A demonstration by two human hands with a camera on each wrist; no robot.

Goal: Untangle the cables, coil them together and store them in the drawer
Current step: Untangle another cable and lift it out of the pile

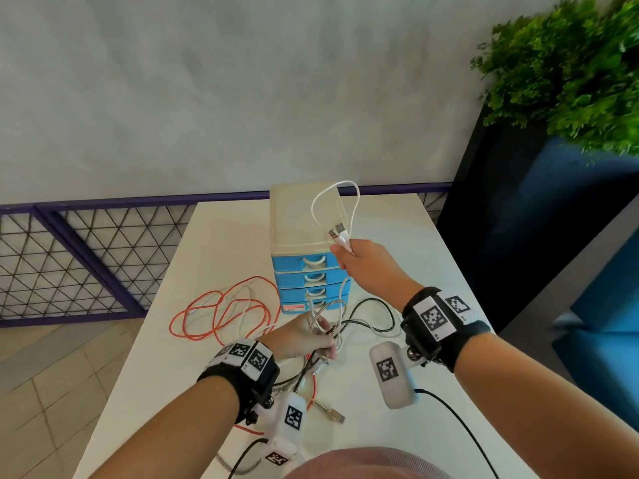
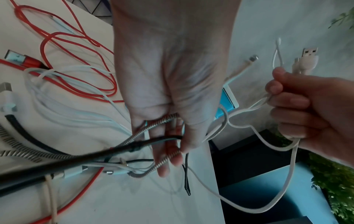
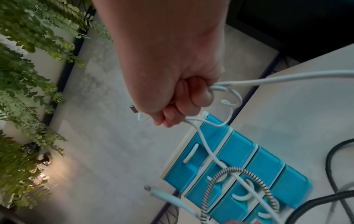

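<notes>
My right hand (image 1: 359, 261) is raised in front of the blue drawer unit (image 1: 307, 267) and grips a white USB cable (image 1: 333, 205), which loops up above the fist with its plug (image 1: 337, 231) sticking out. In the right wrist view the fist (image 3: 184, 106) is closed round that white cable (image 3: 287, 78). My left hand (image 1: 311, 337) holds the tangle low over the table: a silver spring-wrapped cable (image 2: 162, 121), a black cable (image 2: 134, 147) and white strands run through its fingers (image 2: 172, 151). A red cable (image 1: 224, 309) lies coiled on the table to the left.
The white table (image 1: 397, 229) stands against a grey wall. All the blue drawers (image 3: 229, 159) are closed. A purple mesh railing (image 1: 86, 254) runs at the left. A dark planter with green foliage (image 1: 570, 70) stands at the right. A loose USB plug (image 1: 333, 414) lies near the front.
</notes>
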